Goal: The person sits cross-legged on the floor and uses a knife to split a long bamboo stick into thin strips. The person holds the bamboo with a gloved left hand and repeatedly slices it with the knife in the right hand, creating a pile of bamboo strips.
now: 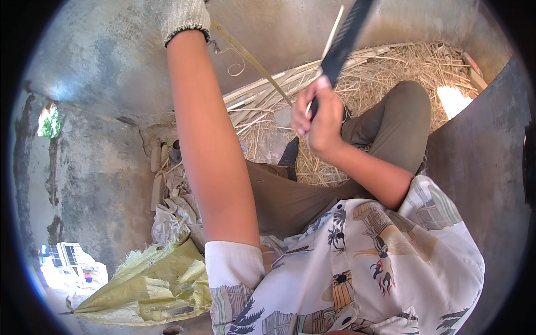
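Observation:
My left hand wears a knitted grey-white glove and reaches up to the top edge, where its fingers are cut from view. Beside the glove, a long bamboo strip slants down toward my other hand. My bare right hand is closed round the black handle of a knife, whose broad dark blade points upward. Motion blurs the hand a little. Along the blade's left side stands a thin pale sliver; whether my fingers pinch it cannot be told. A thin curled shaving hangs near the glove.
Shavings heap on the floor around my bent leg, with pale strips along the wall. A yellow woven sack lies at lower left beside crumpled whitish sacking. Grey walls close in on both sides.

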`<state>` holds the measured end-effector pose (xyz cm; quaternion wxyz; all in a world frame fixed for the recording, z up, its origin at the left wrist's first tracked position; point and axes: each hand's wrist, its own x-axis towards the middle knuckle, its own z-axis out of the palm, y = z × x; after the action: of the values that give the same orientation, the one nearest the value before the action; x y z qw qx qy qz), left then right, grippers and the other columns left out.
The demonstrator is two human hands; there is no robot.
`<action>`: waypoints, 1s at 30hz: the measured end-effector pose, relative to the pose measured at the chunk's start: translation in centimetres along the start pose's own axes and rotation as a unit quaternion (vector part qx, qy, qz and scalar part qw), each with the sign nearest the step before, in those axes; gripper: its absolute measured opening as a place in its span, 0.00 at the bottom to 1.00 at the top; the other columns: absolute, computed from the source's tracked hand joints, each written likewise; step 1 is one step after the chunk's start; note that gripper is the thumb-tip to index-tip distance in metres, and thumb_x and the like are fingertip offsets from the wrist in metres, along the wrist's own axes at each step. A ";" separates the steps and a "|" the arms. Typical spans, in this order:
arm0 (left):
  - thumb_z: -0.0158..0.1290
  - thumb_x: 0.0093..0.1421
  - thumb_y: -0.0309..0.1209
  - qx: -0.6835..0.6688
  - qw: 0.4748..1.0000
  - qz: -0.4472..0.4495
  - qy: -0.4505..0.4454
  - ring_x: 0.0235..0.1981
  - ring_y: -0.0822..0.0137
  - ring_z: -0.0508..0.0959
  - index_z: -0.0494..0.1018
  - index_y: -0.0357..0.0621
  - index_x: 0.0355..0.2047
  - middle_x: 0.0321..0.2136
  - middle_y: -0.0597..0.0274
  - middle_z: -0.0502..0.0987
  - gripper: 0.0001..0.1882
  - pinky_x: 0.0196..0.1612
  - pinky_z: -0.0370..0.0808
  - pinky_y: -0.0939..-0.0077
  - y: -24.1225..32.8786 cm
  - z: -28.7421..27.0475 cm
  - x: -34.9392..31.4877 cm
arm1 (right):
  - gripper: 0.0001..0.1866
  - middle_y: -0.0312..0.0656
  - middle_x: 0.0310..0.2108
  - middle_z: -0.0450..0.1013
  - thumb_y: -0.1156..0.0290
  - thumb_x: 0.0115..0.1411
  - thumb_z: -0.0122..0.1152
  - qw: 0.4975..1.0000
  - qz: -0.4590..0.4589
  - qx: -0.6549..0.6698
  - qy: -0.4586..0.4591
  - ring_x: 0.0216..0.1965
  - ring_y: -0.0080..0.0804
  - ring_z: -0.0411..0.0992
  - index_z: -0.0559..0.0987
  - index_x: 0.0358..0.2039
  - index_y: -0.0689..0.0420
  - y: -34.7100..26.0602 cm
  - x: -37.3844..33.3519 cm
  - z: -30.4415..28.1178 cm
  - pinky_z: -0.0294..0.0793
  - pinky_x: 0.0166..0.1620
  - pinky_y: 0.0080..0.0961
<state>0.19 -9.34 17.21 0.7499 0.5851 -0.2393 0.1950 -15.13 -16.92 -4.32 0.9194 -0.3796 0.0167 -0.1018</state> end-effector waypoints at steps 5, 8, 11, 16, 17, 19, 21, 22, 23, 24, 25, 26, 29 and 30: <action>0.47 0.67 0.53 0.041 0.997 0.019 0.065 0.11 0.77 0.58 0.71 0.41 0.28 0.13 0.72 0.62 0.25 0.16 0.56 0.83 2.8 -0.7 -2.4 | 0.21 0.31 0.15 0.60 0.49 0.69 0.50 0.942 0.295 -0.130 0.093 0.13 0.20 0.60 0.70 0.31 0.56 7.1 -1.3 -5.5 0.59 0.15 0.23; 0.47 0.67 0.52 0.002 0.987 -0.001 0.159 0.11 0.77 0.58 0.72 0.40 0.29 0.13 0.71 0.62 0.25 0.16 0.56 0.83 1.3 0.7 -4.5 | 0.20 0.32 0.16 0.62 0.49 0.68 0.53 0.903 0.045 -0.410 0.121 0.11 0.19 0.60 0.68 0.34 0.55 9.3 0.2 -13.6 0.60 0.12 0.22; 0.47 0.63 0.63 -0.115 0.986 0.063 -0.102 0.10 0.79 0.57 0.65 0.48 0.15 0.10 0.74 0.59 0.33 0.12 0.54 0.84 2.1 -4.5 -8.2 | 0.17 0.33 0.15 0.65 0.55 0.67 0.55 0.941 0.118 -0.312 0.054 0.13 0.19 0.65 0.71 0.34 0.58 5.7 -0.7 -10.4 0.63 0.16 0.22; 0.44 0.56 0.73 -0.061 0.978 0.199 -0.024 0.10 0.80 0.50 0.54 0.58 0.12 0.08 0.76 0.52 0.36 0.11 0.47 0.82 0.6 -9.3 -13.7 | 0.14 0.29 0.16 0.62 0.60 0.67 0.56 0.979 0.040 -0.196 -0.036 0.14 0.15 0.61 0.71 0.32 0.57 -0.1 -0.8 -4.5 0.60 0.18 0.19; 0.44 0.56 0.73 -0.051 0.978 0.203 0.013 0.10 0.79 0.49 0.54 0.58 0.12 0.08 0.76 0.51 0.36 0.11 0.46 0.82 0.5 -9.0 -14.2 | 0.13 0.28 0.16 0.61 0.61 0.68 0.55 0.986 -0.005 -0.167 -0.024 0.15 0.15 0.61 0.71 0.32 0.57 -0.4 -0.6 -3.7 0.59 0.18 0.19; 0.44 0.55 0.74 -0.028 0.973 0.211 0.087 0.10 0.78 0.47 0.55 0.57 0.13 0.09 0.77 0.49 0.36 0.12 0.45 0.81 0.2 -7.9 -15.4 | 0.13 0.27 0.18 0.61 0.60 0.67 0.55 0.991 -0.059 -0.120 0.009 0.17 0.14 0.59 0.71 0.32 0.57 1.3 -1.5 -3.2 0.58 0.20 0.17; 0.44 0.54 0.74 -0.096 0.979 0.169 0.059 0.09 0.78 0.47 0.55 0.58 0.13 0.08 0.76 0.49 0.35 0.13 0.45 0.81 0.5 -6.9 -15.6 | 0.14 0.27 0.18 0.61 0.59 0.67 0.55 0.980 0.116 -0.157 -0.045 0.18 0.13 0.60 0.71 0.33 0.56 3.1 -3.7 -4.3 0.58 0.21 0.16; 0.44 0.54 0.74 -0.130 0.979 0.148 0.044 0.09 0.78 0.47 0.56 0.58 0.14 0.08 0.76 0.49 0.35 0.13 0.45 0.81 0.5 -6.7 -15.6 | 0.14 0.26 0.18 0.61 0.58 0.67 0.55 0.961 0.202 -0.172 -0.072 0.19 0.13 0.60 0.71 0.33 0.56 3.9 -4.2 -5.1 0.59 0.21 0.15; 0.44 0.54 0.74 -0.159 0.978 0.138 0.005 0.10 0.78 0.47 0.56 0.58 0.14 0.08 0.76 0.50 0.35 0.14 0.46 0.80 0.8 -7.0 -15.7 | 0.14 0.27 0.17 0.61 0.59 0.67 0.55 0.959 0.153 -0.225 -0.085 0.18 0.14 0.60 0.71 0.32 0.56 4.8 -4.2 -5.9 0.59 0.20 0.16; 0.43 0.54 0.74 -0.190 0.973 0.123 -0.036 0.10 0.79 0.48 0.57 0.58 0.14 0.08 0.76 0.50 0.35 0.14 0.46 0.80 0.6 -7.5 -15.9 | 0.14 0.28 0.17 0.61 0.59 0.67 0.54 0.951 0.104 -0.277 -0.092 0.17 0.14 0.59 0.71 0.31 0.56 5.6 -4.2 -6.8 0.58 0.19 0.16; 0.43 0.53 0.74 -0.221 0.966 0.108 -0.077 0.10 0.79 0.48 0.58 0.58 0.14 0.08 0.76 0.51 0.35 0.14 0.46 0.80 0.4 -7.8 -15.9 | 0.14 0.29 0.17 0.61 0.59 0.67 0.54 0.938 0.055 -0.327 -0.099 0.16 0.15 0.59 0.71 0.29 0.56 6.2 -4.2 -7.7 0.58 0.18 0.17; 0.43 0.54 0.74 -0.248 0.958 0.097 -0.106 0.09 0.79 0.48 0.59 0.58 0.14 0.08 0.76 0.51 0.34 0.14 0.45 0.79 0.3 -8.3 -15.9 | 0.14 0.28 0.16 0.61 0.59 0.68 0.54 0.941 0.045 -0.322 -0.092 0.16 0.14 0.59 0.71 0.30 0.56 5.3 -3.7 -7.3 0.59 0.19 0.17; 0.43 0.55 0.73 -0.302 0.938 0.080 -0.150 0.09 0.79 0.49 0.61 0.57 0.15 0.08 0.75 0.52 0.34 0.13 0.45 0.80 0.3 -9.1 -15.9 | 0.16 0.29 0.17 0.62 0.58 0.67 0.54 0.968 0.010 -0.244 -0.052 0.18 0.16 0.60 0.73 0.30 0.58 0.7 -2.5 -4.6 0.60 0.21 0.20; 0.43 0.56 0.72 -0.305 0.938 0.088 -0.136 0.09 0.79 0.49 0.61 0.56 0.16 0.08 0.74 0.53 0.34 0.14 0.45 0.81 0.3 -8.9 -16.0 | 0.17 0.31 0.17 0.63 0.58 0.67 0.55 0.983 -0.007 -0.179 -0.025 0.20 0.17 0.61 0.73 0.28 0.60 -0.3 -2.7 -3.9 0.61 0.23 0.23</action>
<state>-11.75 -0.79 6.24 0.8327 0.3255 -0.4375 0.0964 -18.26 -19.27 -6.99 0.8356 -0.5410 0.0087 -0.0943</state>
